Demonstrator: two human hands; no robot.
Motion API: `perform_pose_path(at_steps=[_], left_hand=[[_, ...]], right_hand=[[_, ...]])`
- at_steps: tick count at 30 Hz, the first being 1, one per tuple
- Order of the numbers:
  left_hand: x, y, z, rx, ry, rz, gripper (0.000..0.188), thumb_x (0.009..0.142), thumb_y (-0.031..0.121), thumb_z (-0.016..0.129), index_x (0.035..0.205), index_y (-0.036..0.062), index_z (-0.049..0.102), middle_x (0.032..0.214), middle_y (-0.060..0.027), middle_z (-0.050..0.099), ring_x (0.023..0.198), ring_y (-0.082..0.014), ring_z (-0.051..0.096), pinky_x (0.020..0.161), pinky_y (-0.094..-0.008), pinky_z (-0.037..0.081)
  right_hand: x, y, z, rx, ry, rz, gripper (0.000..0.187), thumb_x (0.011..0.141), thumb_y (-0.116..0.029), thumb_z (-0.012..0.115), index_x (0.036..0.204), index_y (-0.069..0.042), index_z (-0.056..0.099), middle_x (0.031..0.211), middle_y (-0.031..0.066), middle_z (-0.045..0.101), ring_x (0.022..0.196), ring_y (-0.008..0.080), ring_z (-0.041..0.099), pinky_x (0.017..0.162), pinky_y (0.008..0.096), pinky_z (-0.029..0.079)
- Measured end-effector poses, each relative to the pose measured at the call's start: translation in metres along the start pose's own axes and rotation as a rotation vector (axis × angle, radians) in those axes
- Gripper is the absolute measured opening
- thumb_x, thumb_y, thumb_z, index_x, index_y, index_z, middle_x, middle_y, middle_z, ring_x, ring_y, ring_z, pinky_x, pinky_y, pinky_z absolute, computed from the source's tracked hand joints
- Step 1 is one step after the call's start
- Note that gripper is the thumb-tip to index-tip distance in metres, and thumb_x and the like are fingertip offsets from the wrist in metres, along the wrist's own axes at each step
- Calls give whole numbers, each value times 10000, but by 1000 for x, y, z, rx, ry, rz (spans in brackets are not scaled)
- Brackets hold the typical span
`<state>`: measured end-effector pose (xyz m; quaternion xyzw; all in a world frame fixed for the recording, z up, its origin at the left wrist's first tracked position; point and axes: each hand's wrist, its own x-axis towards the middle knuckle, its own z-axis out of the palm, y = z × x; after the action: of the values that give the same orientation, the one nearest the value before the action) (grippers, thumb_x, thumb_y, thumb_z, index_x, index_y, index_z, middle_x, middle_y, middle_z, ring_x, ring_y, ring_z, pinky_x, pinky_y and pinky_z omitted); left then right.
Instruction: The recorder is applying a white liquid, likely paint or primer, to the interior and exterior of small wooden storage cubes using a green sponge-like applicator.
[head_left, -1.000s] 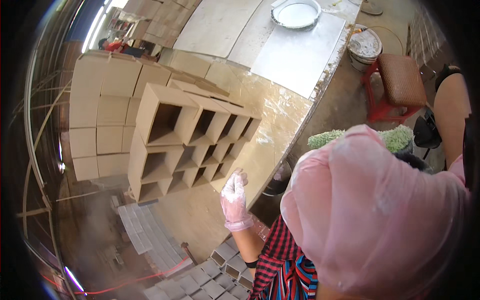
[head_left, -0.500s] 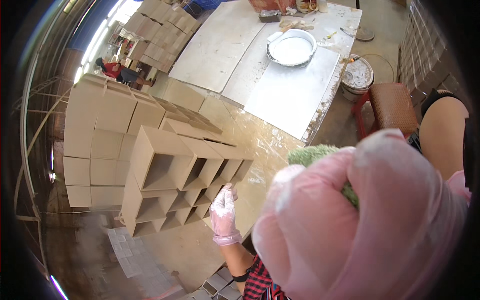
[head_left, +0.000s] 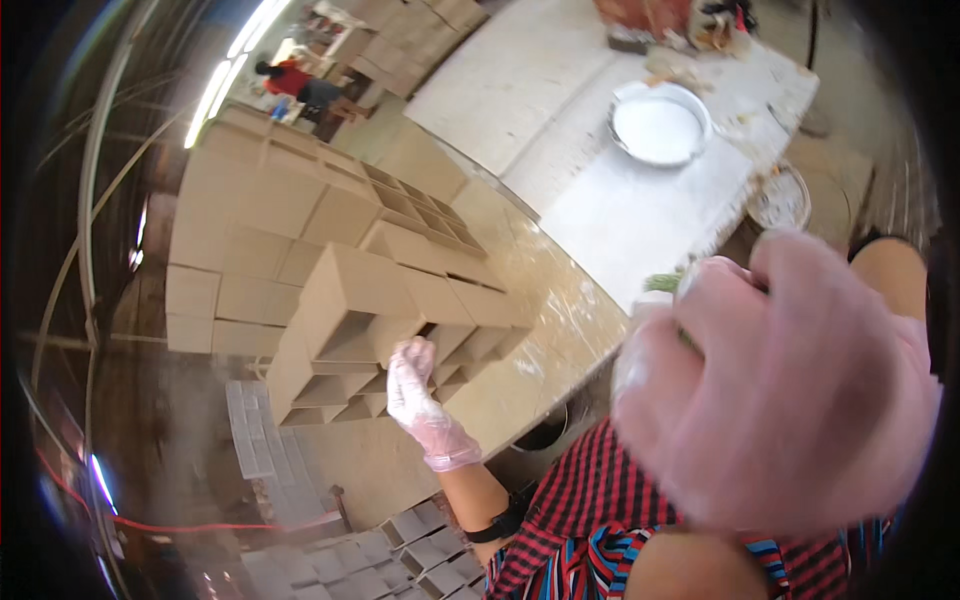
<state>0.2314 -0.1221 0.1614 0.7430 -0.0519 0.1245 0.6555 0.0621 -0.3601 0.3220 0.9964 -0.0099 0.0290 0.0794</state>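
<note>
My left hand [head_left: 415, 400], in a pink glove smeared white, is in front of a tan stack of open-fronted boxes [head_left: 365, 285]. Its fingers are drawn together by the compartment edges; whether they grip an edge is hidden. Close to the camera, my right hand [head_left: 775, 390], gloved likewise and slightly blurred, is closed round a fuzzy green thing [head_left: 662, 283]. Only its tip and a sliver between the fingers show, so its kind cannot be told. Beyond, a round basin [head_left: 660, 125] of white liquid rests on a white-smeared table [head_left: 520, 110].
More tan boxes [head_left: 240, 230] stand stacked at the left. A white-crusted bucket [head_left: 780, 198] is beside the table at the right. Grey boxes [head_left: 340, 565] lie low at the bottom. A person in red [head_left: 290, 80] is far back.
The view has swung, shifting the table and basin rightward. My left hand has moved from the stack's right edge to its middle compartments. My right hand still holds the green thing.
</note>
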Motion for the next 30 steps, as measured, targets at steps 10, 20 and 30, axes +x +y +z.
perform_pose_path(at_steps=[10,20,30], left_hand=[[74,28,13,-781,299,-157,514,880,488,496,1098,23,465,1134,-127,490,1014,-224,475,948,-335,347],[64,72,61,-711,233,-64,377,811,183,602,1113,-24,512,1087,-152,581,975,-283,568,863,-409,462],[4,-71,184,-691,-93,-717,427,740,116,625,1149,50,519,1084,-83,576,1005,-268,558,883,-436,459]], right_hand=[[77,96,140,270,-44,-487,205,678,-235,659,836,-107,634,777,63,584,787,257,603,678,373,485],[79,148,229,508,-282,-193,295,696,-240,663,955,-100,651,905,109,622,874,303,606,765,394,481],[79,186,317,837,-143,103,363,707,-237,693,1012,-51,626,996,144,619,899,326,595,788,376,471]])
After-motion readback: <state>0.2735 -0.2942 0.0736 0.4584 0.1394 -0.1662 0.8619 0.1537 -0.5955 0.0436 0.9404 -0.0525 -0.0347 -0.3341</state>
